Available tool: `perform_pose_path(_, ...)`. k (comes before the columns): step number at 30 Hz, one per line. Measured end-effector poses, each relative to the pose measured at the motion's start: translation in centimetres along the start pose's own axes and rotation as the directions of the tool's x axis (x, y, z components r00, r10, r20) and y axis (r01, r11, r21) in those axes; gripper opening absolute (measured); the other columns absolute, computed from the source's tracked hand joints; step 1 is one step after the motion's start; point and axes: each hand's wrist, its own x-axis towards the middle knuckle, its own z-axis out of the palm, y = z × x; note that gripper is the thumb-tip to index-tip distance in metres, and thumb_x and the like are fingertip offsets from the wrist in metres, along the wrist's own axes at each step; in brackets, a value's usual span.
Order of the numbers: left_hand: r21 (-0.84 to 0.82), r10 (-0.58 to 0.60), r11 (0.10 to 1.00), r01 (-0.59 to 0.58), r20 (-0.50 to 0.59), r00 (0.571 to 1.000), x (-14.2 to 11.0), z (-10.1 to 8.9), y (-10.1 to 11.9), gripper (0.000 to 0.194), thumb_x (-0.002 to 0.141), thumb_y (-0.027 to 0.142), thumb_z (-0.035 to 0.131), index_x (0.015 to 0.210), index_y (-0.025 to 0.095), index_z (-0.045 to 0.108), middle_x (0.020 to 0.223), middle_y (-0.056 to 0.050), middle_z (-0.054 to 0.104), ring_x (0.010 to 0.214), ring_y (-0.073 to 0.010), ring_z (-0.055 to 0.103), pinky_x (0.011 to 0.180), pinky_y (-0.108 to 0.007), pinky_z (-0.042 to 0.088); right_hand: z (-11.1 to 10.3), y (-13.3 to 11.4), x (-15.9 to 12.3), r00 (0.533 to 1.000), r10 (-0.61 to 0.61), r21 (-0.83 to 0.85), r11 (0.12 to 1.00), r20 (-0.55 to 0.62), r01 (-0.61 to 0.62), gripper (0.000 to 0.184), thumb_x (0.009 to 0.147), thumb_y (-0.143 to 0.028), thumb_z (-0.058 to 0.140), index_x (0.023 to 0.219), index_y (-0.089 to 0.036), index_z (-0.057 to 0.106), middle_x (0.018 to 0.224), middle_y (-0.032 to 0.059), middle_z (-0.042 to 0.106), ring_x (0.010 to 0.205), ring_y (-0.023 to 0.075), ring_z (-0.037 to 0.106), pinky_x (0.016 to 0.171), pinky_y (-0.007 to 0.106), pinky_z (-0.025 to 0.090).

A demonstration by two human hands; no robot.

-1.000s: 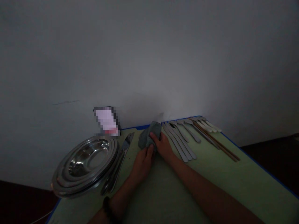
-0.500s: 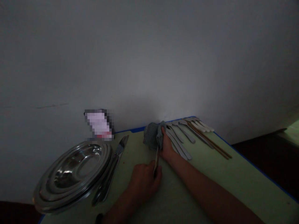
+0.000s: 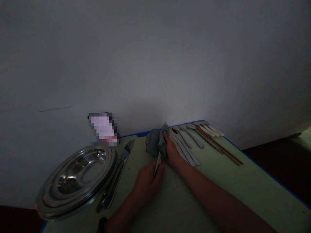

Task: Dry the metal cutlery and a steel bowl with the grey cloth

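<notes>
My left hand (image 3: 147,179) is closed around the handle of a metal piece of cutlery (image 3: 158,160), which points up and away from me. Its far end is hidden inside a grey-green cloth (image 3: 153,142), so I cannot tell its kind. My right hand (image 3: 172,149) grips the cloth, wrapped about that end, thumb on top. Just right of this hand lie metal knives (image 3: 188,152) and spoons (image 3: 197,142), side by side. A fork (image 3: 125,153) and a knife (image 3: 118,184) rest to the left, beside a stack of steel plates (image 3: 80,181).
A phone (image 3: 103,127), its screen blurred out, leans against the wall (image 3: 155,64) behind the plates. Brown chopsticks (image 3: 225,150) and white-handled spoons (image 3: 211,129) lie at the table's right rear. The pale green table (image 3: 252,194) has a blue edge.
Both hands have shifted slightly left with the cloth and the cutlery. My left hand has moved up a little, nearer to the cloth. The other tableware stays put.
</notes>
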Motion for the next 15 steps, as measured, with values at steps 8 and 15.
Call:
perform_pose_path(8, 0.018, 0.008, 1.000, -0.008, 0.012, 1.000, -0.18, -0.17, 0.28, 0.037, 0.091, 0.041, 0.031, 0.095, 0.017, 0.058, 0.081, -0.006, 0.068, 0.074, -0.0208, 0.064, 0.066, -0.027, 0.045, 0.36, -0.58, -0.51, 0.998, 0.057, 0.000, 0.998, 0.004, -0.057, 0.034, 0.078, -0.049, 0.053, 0.089, -0.020, 0.066, 0.076, 0.0017, 0.071, 0.078, 0.0152, 0.066, 0.067, 0.025, 0.051)
perform_pose_path(15, 0.060, 0.020, 0.998, -0.022, 0.029, 0.999, -0.11, 0.07, -0.06, 0.035, 0.091, 0.041, 0.031, 0.091, 0.019, 0.057, 0.080, -0.005, 0.067, 0.073, -0.0203, 0.063, 0.065, -0.027, 0.043, 0.04, -0.13, -0.09, 0.999, 0.007, -0.037, 0.999, 0.049, -0.005, 0.039, 0.077, -0.054, 0.053, 0.091, -0.020, 0.067, 0.072, 0.0011, 0.071, 0.075, 0.0151, 0.066, 0.068, 0.025, 0.051)
